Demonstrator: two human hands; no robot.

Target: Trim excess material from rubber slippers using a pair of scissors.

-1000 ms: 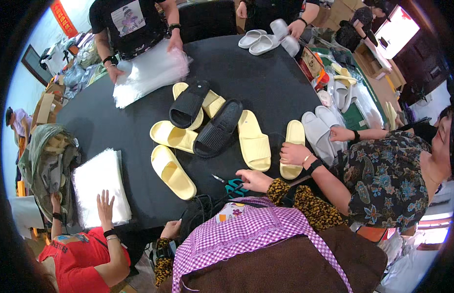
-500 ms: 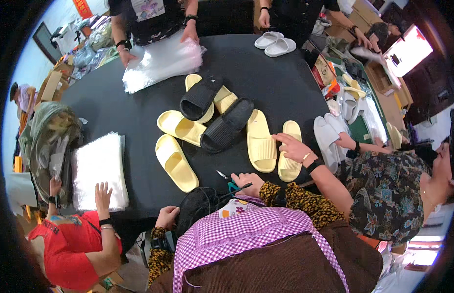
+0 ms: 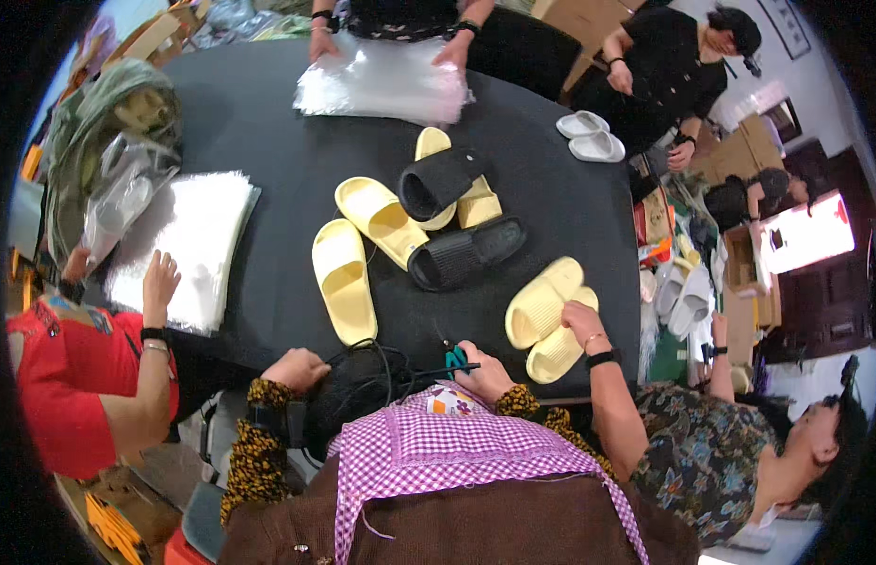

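Note:
At the table's near edge, my right hand (image 3: 485,373) is closed round scissors (image 3: 456,359) with green handles; the blades point away from me. My left hand (image 3: 299,369) has its fingers curled against the side of a black bundle (image 3: 348,400) with loose black cords, which lies before my checked apron. What exactly the bundle is, I cannot make out. Beyond it lie yellow slippers (image 3: 343,282) and two black slippers (image 3: 467,253), some overlapping. To the right, a co-worker's hand (image 3: 582,323) rests on a yellow pair (image 3: 543,303), its two slippers overlapping.
A stack of clear plastic sleeves (image 3: 188,250) lies at left, beside a co-worker in red. Across the black table (image 3: 259,122), another person holds more plastic sleeves (image 3: 381,83). White slippers (image 3: 596,146) sit at the far right edge. A large greenish bag (image 3: 104,122) stands far left.
My view has shifted. The co-worker on the right has brought two separate yellow slippers together. My left hand has moved left and outward with the black bundle; the scissors stay in my right hand.

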